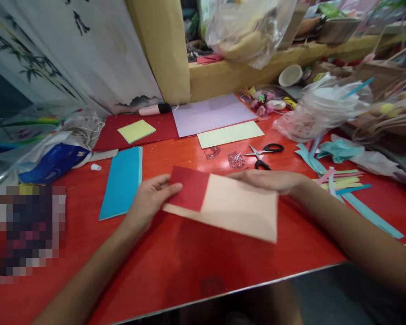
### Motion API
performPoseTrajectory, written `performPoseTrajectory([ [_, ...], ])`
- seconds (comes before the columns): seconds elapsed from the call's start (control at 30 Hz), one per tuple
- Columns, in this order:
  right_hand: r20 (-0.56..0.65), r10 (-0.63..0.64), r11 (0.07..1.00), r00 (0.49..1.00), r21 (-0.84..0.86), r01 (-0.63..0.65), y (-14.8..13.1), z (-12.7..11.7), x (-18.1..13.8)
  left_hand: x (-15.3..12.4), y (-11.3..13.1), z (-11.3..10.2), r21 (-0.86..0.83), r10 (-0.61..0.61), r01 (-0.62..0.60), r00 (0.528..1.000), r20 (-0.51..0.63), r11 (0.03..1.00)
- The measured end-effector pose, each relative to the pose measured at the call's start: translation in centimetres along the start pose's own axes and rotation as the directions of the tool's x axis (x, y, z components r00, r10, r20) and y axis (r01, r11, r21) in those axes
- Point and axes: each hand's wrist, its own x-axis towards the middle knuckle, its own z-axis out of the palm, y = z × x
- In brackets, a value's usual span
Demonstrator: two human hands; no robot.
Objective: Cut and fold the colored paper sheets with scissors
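Observation:
My left hand (154, 195) pinches the left end of a small red paper (189, 188), thumb on top. The red piece lies over the left part of a longer cream sheet of paper (240, 203), lifted above the table and tilted. My right hand (269, 180) holds the cream sheet from behind its far edge; most of its fingers are hidden by the paper. Left of my left hand lies a folded blue paper (122, 183). Black-handled scissors (262, 152) rest spread apart just beyond my right hand.
On the red table (196, 271) lie a lilac sheet (213, 115), a pale green strip (230, 134), yellow paper squares (136, 131) and a marker (154, 109). Coloured paper strips (350, 180) and plastic-wrapped cups (328, 108) are at right. A blue packet (56, 162) sits at left.

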Motion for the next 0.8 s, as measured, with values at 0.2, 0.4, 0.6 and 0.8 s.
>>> performPoseTrajectory([
  [0.2,-0.357,-0.24,0.947,0.903,0.118,0.298,0.2,-2.1,0.6,1.4,-0.4,-0.9,-0.01,0.242,-0.261,0.91,-0.336,0.965],
  [0.4,-0.45,-0.305,0.936,0.84,0.018,0.35,0.7,-1.9,1.7,1.9,-1.3,-1.4,0.196,0.251,-0.203,0.929,-0.272,0.96],
  [0.6,-0.449,-0.341,0.903,0.826,0.087,0.42,0.9,-1.7,1.7,2.6,-1.1,-2.1,0.239,0.206,-0.159,0.961,-0.185,0.958],
  [0.8,-0.468,-0.304,0.939,0.83,-0.002,0.343,0.8,-1.6,1.7,2.6,-1.0,-2.9,0.328,0.178,-0.118,0.971,-0.157,0.937],
])
